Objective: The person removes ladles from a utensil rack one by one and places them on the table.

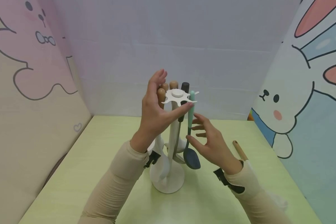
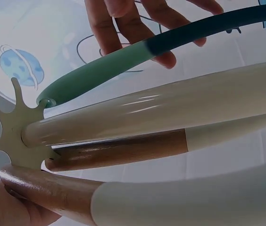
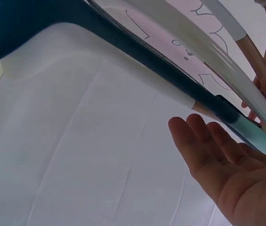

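Note:
A white utensil rack with a round base stands on the table, its star-shaped top bearing hooks. From it hangs a dark blue cooking spoon with a mint handle, on the right side. Around the rack's top spreads my left hand, fingers extended upward beside the wooden handles and thumb reaching across toward the mint handle; whether the thumb touches it I cannot tell. Just right of the spoon, my right hand holds nothing, its fingers loosely extended. In the left wrist view the mint handle hangs at a hook.
Other utensils hang on the rack, including a black-handled one and white ones with wooden handles. On the pale green table, a wooden-handled utensil lies partly behind the right forearm. Printed panels stand left and right.

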Demonstrator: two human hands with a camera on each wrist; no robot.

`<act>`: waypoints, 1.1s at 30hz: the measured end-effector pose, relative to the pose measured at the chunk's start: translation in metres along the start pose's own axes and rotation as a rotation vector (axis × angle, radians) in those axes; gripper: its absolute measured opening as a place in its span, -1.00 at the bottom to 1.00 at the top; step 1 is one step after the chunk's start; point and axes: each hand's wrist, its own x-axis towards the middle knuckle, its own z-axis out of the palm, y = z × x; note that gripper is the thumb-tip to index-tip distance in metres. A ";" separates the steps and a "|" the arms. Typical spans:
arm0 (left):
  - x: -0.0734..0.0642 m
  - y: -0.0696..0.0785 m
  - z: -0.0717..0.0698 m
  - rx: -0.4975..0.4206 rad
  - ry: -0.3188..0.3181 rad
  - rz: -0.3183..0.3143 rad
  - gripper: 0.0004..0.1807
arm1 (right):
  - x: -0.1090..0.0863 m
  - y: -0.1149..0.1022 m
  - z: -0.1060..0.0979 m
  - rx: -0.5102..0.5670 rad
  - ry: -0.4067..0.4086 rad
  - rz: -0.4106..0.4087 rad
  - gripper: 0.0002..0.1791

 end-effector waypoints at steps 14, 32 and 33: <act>0.001 -0.003 0.000 0.016 -0.022 -0.004 -0.05 | 0.002 0.009 0.018 0.048 0.055 -0.044 -0.38; 0.001 -0.010 -0.005 -0.006 -0.063 0.025 -0.19 | -0.004 0.013 0.021 0.050 0.071 -0.064 -0.38; 0.001 -0.011 -0.005 -0.017 -0.070 0.032 -0.20 | -0.005 0.013 0.021 0.048 0.070 -0.065 -0.37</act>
